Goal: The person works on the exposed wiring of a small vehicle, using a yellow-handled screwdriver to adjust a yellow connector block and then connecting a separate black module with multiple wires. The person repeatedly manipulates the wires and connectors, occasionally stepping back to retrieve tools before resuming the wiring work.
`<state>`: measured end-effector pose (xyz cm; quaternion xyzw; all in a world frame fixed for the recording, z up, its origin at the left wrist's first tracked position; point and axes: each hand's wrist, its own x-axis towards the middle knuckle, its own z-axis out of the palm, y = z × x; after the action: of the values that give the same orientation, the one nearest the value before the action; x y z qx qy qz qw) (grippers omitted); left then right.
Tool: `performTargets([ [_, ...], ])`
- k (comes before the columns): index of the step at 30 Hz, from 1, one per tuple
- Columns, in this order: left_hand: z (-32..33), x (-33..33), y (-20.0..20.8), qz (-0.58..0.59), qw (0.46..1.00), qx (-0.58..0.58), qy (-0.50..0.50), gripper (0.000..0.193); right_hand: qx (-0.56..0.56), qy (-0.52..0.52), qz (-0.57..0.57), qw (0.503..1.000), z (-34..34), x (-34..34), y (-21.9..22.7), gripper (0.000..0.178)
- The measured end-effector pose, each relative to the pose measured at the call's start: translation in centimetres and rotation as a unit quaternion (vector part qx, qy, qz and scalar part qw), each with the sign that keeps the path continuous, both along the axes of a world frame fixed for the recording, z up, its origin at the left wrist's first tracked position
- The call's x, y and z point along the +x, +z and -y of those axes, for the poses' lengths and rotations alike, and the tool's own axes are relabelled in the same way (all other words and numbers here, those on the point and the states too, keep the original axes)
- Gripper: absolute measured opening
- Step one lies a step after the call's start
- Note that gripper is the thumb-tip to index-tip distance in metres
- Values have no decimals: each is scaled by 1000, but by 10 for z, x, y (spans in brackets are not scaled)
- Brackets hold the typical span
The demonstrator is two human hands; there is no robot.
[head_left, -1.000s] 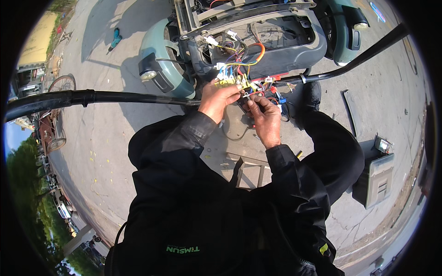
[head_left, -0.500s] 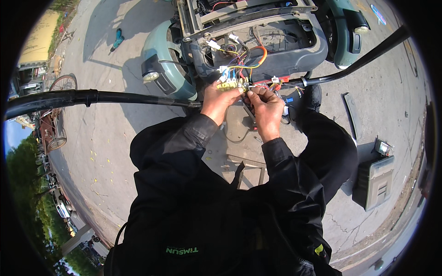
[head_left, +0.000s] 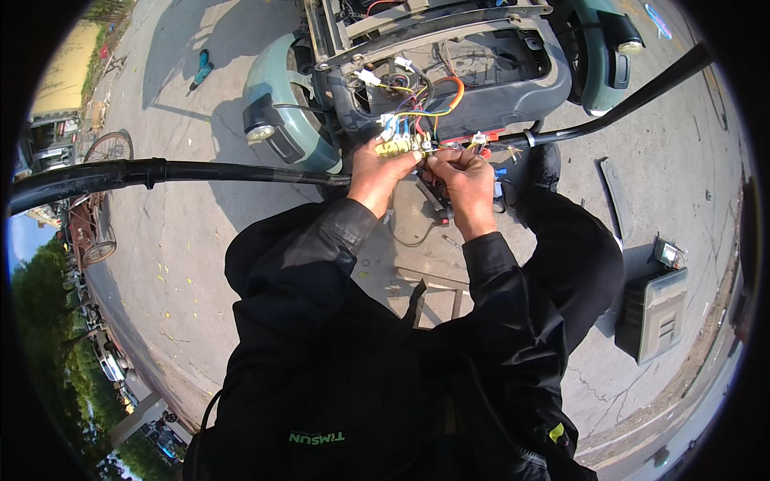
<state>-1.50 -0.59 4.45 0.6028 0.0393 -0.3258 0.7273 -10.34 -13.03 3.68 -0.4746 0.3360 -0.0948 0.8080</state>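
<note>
A yellow-labelled block (head_left: 393,148) with blue, yellow and red wires and white plugs along it is gripped in my left hand (head_left: 377,178), thumb pointing right. Close beside that thumb, the fingers of my right hand (head_left: 465,183) are pinched on a thin wire at the block's right end; its tip is too small to make out. Above the hands, an orange-sleeved cable (head_left: 458,98) and a white connector (head_left: 369,78) belong to the wiring spilling from the vehicle's dark front housing (head_left: 481,108). More loose wires and a red strip (head_left: 497,138) lie right of my fingers.
Black bars (head_left: 233,171) reach in from both sides. Teal fenders with lamps (head_left: 281,120) flank the housing. A small stool (head_left: 433,280) stands between my legs. On the pavement lie a teal power drill (head_left: 202,69), a dark trim strip (head_left: 613,196) and a grey case (head_left: 654,317).
My right hand has shifted slightly, its fingertips still close to my left thumb. A red wire loop now shows above the block. My left hand keeps its hold.
</note>
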Motion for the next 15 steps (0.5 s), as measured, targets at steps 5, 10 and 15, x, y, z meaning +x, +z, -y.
performTargets([
  [5,-1,0,1,9,1000,28,-6,38,29,0,-5,1000,1,1,2,8],
  [10,-2,-1,-1,46,999,17,-21,35,26,1,-35,999,0,3,4,7],
  [15,-8,-1,-2,11,999,-20,-36,33,102,-20,-44,994,-5,5,1,8],
])
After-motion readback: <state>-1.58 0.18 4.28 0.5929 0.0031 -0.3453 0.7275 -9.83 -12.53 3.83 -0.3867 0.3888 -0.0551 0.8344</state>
